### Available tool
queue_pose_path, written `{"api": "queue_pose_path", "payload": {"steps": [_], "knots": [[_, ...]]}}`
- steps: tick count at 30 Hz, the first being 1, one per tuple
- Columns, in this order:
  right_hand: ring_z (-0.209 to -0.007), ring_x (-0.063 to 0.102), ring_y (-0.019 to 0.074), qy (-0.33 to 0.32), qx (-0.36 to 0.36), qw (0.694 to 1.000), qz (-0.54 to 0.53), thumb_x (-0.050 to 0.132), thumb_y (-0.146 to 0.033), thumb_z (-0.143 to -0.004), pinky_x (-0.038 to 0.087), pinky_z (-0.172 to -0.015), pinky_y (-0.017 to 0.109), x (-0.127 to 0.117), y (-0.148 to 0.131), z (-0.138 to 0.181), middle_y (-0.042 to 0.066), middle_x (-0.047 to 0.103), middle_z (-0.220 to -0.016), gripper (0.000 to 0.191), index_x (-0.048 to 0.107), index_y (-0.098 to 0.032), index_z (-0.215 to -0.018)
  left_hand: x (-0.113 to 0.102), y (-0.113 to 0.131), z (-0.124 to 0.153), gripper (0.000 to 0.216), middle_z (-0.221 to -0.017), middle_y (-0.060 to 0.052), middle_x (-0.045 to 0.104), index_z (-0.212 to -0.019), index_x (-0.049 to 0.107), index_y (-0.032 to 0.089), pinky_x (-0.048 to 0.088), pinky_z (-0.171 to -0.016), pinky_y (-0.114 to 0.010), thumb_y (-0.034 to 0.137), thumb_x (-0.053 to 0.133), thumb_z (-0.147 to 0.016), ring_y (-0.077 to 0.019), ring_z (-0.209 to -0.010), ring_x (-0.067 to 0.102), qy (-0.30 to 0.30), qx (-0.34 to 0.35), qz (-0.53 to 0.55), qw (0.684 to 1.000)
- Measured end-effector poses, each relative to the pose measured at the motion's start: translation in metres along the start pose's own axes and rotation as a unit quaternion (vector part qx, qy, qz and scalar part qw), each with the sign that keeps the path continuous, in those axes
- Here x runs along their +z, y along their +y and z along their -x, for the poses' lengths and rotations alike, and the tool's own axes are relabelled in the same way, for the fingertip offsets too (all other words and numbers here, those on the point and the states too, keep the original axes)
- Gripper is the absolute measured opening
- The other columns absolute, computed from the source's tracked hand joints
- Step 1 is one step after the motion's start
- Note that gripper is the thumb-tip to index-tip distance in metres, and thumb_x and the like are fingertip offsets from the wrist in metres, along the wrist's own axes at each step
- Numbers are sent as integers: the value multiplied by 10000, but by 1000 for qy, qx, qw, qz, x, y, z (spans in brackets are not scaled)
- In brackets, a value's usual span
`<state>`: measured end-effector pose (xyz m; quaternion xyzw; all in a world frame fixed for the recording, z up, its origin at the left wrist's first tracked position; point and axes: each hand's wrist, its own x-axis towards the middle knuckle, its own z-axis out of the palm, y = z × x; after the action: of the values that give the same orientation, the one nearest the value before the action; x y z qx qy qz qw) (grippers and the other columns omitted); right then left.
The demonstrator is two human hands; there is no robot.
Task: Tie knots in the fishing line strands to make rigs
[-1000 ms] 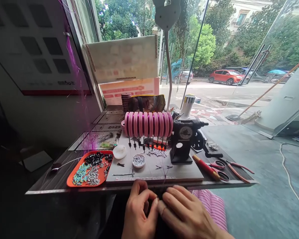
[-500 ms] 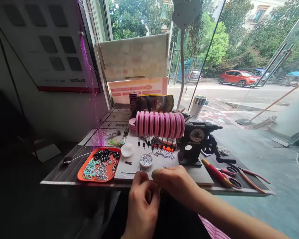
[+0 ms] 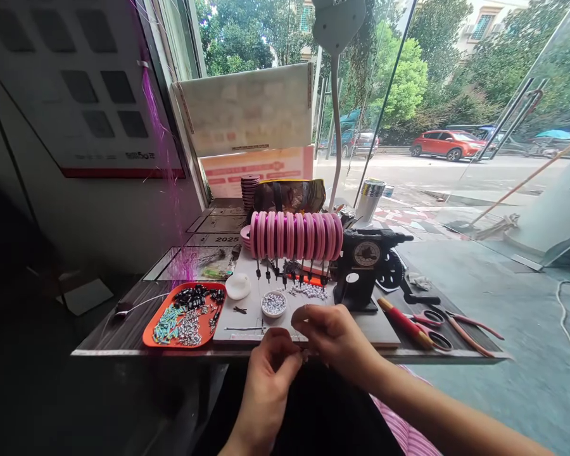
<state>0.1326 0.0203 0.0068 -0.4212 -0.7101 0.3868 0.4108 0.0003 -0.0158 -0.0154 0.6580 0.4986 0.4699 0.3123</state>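
My left hand (image 3: 272, 373) is closed in a pinch at the table's front edge, thumb against forefinger. Just right of it and slightly higher, my right hand (image 3: 335, 334) pinches too, its fingertips above the left ones. A thin, faint fishing line (image 3: 296, 334) runs between the fingertips; any small part on it is too tiny to make out. Beyond the hands stands a small white bowl (image 3: 273, 313) of silvery beads. Behind it, a row of pink foam spools (image 3: 295, 235) is mounted on a black hand-cranked winder (image 3: 358, 278), with dark small weights hanging below.
An orange tray (image 3: 147, 335) at left holds black, teal and silver small parts. A white lid (image 3: 238, 286) and loose pale beads (image 3: 308, 291) lie on the board. At right are scissors (image 3: 439, 342), pliers (image 3: 475, 334) and a red-and-tan rod (image 3: 403, 324). Purple strands (image 3: 159, 107) hang at left.
My right hand's fingers have lifted a little and its fingertips have drawn apart from the left hand's. My left hand has dropped slightly. The whole view has shifted slightly, so things appear further left.
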Motion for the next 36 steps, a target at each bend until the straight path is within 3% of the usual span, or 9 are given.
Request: {"api": "queue_pose_path", "payload": {"steps": [2, 6, 9, 13, 18, 26, 29, 32, 36], "knots": [[-479, 418, 69, -6, 10, 1000, -2, 493, -171, -779, 358, -460, 162, -1, -1, -1, -41, 463, -555, 152, 550, -161, -639, 1, -2, 2, 142, -802, -50, 579, -661, 587, 152, 505, -589, -231, 123, 527, -786, -149, -668, 593, 42, 105, -64, 991], [-445, 435, 68, -40, 41, 998, -4, 492, -154, -769, 359, -426, 157, -4, -1, -3, -41, 483, -527, 141, 555, -156, -643, 0, -8, 2, 167, -886, -105, 667, -811, 627, 123, 504, -723, -272, 12, 511, -764, -181, -757, 579, 95, 373, -205, 900], [-356, 399, 65, -65, 60, 996, 8, 487, -167, -787, 318, -356, 158, -6, 1, -3, -62, 451, -453, 136, 568, -156, -678, -3, -11, -3, 161, -813, -109, 680, -804, 620, 115, 507, -682, -272, 5, 507, -769, -182, -715, 557, 42, 403, -213, 889], [-507, 504, 104, -55, 31, 997, 52, 515, -141, -783, 393, -488, 195, -9, 1, 1, -25, 544, -572, 92, 570, -160, -711, -4, -10, -4, 189, -748, -59, 659, -726, 587, 160, 494, -643, -269, 1, 492, -760, -172, -706, 566, -2, 320, -161, 934], [-745, 535, 158, -48, -27, 992, 111, 489, -104, -813, 402, -698, 271, -12, -8, 9, 32, 592, -802, 112, 576, -165, -848, 0, -7, 6, 167, -753, -35, 650, -683, 577, 181, 479, -611, -262, 63, 501, -773, -161, -696, 598, -23, 129, -64, 989], [-718, 508, 146, -112, -93, 976, 164, 350, -136, -912, 424, -662, 268, -16, -11, 23, 51, 523, -849, 207, 547, -159, -849, 8, -2, 18, 148, -788, -52, 641, -637, 594, 178, 409, -577, -262, 171, 526, -768, -171, -695, 564, -57, -18, 47, 997], [-714, 507, 137, -123, -114, 979, 117, 362, -123, -907, 424, -655, 251, -23, -12, 27, 38, 522, -809, 206, 555, -158, -843, 9, 2, 13, 136, -690, -29, 621, -553, 606, 159, 380, -592, -247, 151, 594, -688, -146, -663, 517, -90, -157, 188, 965], [-679, 502, 126, -134, -136, 978, 81, 407, -72, -853, 422, -619, 231, -31, -16, 34, 27, 529, -763, 176, 559, -155, -821, 9, 2, 6, 73, -602, -7, 584, -524, 622, 134, 292, -488, -206, 126, 624, -597, -87, -549, 414, -148, -299, 326, 885], [-670, 484, 129, -147, -240, 938, 200, 423, -29, -779, 397, -598, 243, -36, -14, 46, 32, 542, -759, 212, 582, -166, -802, 7, 3, 0, 34, -479, 48, 448, -507, 595, 130, 227, -438, -177, 112, 618, -523, -45, -461, 324, -185, -378, 381, 823]]}}
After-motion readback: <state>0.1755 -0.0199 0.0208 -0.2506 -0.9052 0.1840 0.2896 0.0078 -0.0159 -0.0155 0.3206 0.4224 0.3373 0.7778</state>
